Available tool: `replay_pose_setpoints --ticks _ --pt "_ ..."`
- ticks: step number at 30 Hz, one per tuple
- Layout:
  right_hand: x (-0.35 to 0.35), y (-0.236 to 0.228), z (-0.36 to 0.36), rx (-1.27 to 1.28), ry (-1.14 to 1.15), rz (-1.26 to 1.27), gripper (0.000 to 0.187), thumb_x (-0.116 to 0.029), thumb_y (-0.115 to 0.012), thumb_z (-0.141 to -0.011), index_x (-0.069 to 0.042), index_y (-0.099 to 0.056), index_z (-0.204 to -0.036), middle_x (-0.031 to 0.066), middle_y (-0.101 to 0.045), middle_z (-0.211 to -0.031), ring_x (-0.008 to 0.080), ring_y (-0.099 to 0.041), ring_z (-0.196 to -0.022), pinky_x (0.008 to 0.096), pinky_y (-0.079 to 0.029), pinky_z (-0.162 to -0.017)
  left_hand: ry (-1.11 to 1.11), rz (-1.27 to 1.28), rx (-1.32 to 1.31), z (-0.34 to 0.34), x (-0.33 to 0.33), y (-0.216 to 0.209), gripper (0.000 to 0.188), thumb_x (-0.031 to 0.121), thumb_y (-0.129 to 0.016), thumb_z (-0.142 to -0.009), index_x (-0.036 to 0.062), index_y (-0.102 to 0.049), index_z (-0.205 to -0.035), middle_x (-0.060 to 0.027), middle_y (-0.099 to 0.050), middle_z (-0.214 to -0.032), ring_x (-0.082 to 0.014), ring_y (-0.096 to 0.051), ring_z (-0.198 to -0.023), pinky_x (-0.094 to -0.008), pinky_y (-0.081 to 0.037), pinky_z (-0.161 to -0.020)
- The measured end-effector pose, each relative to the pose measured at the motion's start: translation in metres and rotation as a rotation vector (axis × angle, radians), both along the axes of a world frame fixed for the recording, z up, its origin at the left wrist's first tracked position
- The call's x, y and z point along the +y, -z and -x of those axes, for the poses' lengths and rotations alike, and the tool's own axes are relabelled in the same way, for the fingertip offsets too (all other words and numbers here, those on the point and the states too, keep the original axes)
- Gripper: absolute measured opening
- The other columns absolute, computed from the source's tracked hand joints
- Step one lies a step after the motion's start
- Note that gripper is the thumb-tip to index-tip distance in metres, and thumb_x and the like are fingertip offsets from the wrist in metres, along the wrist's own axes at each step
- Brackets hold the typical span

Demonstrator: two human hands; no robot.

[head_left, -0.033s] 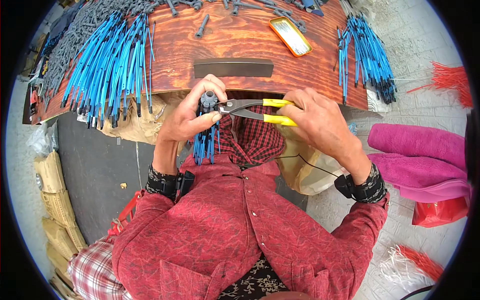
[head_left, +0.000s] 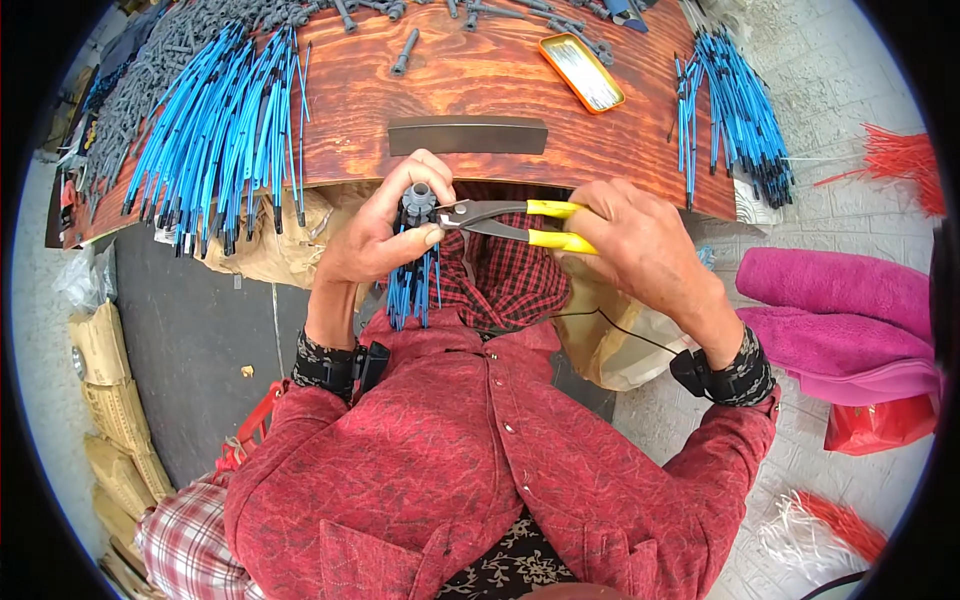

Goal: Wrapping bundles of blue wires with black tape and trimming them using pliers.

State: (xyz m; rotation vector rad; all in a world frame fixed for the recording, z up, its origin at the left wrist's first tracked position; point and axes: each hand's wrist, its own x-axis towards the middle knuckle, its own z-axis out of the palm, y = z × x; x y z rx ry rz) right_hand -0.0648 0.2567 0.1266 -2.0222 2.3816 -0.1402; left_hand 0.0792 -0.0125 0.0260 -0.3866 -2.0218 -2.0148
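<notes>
Just in front of the table edge, my left hand [head_left: 372, 238] is closed around a grey plastic hub [head_left: 420, 203] with a round hollow top. Thin blue rods with dark ends [head_left: 408, 292] hang down beneath it, partly hidden by my fingers. My right hand [head_left: 640, 238] grips the yellow handles of a pair of pliers [head_left: 500, 229] with dark metal jaws. The jaws point left and meet the side of the hub, close to my left thumb. A small light bit shows at their tip; what exactly they pinch is too small to tell.
On the wooden table [head_left: 350, 120] lie bundled blue rods [head_left: 215, 140], more rods [head_left: 740, 110] at the right, a pile of grey plastic parts [head_left: 150, 70], an orange-rimmed tin [head_left: 581, 73] and a dark flat bar [head_left: 468, 136]. Pink towels [head_left: 835, 300] sit at the right.
</notes>
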Motion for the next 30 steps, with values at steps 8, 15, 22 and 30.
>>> replay_pose_setpoints --ticks 8,15,22,30 --pt "0.005 0.005 0.012 -0.851 0.071 -0.180 0.038 -0.040 -0.070 -0.094 -0.002 -0.069 -0.092 0.0057 -0.068 -0.076 0.0241 -0.068 -0.066 0.0352 -0.054 -0.061 0.064 0.008 0.041 0.002 0.005 0.002 0.034 0.025 -0.076 -0.086 0.0080 -0.055 -0.107 -0.0084 -0.048 -0.101 -0.0199 -0.051 -0.095 -0.0342 -0.042 -0.085" --pt "0.021 0.077 0.008 -2.106 -0.006 -0.592 0.069 -0.071 -0.056 -0.092 -0.002 -0.057 -0.089 0.0163 -0.064 -0.067 0.0220 -0.064 -0.053 0.0333 -0.052 -0.048 0.185 -0.146 0.036 0.001 0.011 0.002 0.033 0.027 -0.077 -0.086 0.0076 -0.056 -0.104 -0.0076 -0.047 -0.099 -0.0199 -0.050 -0.092 -0.0345 -0.042 -0.081" --pt "0.011 0.062 -0.015 -1.417 0.239 -0.313 0.061 -0.020 -0.091 -0.072 -0.003 -0.056 -0.118 0.0004 -0.061 -0.081 0.0093 -0.058 -0.065 0.0256 -0.048 -0.059 0.125 -0.207 0.013 0.001 0.005 0.003 0.036 0.031 -0.078 -0.086 0.0082 -0.054 -0.099 -0.0066 -0.046 -0.096 -0.0201 -0.047 -0.089 -0.0350 -0.040 -0.080" --pt "0.020 0.013 -0.027 -0.567 0.164 0.156 0.068 -0.031 -0.085 -0.075 -0.002 -0.058 -0.130 0.0141 -0.063 -0.103 0.0332 -0.067 -0.078 0.0417 -0.054 -0.067 0.144 -0.146 0.031 0.004 -0.001 0.007 0.033 0.024 -0.074 -0.088 0.0049 -0.056 -0.108 -0.0090 -0.049 -0.105 -0.0191 -0.050 -0.097 -0.0343 -0.041 -0.087"
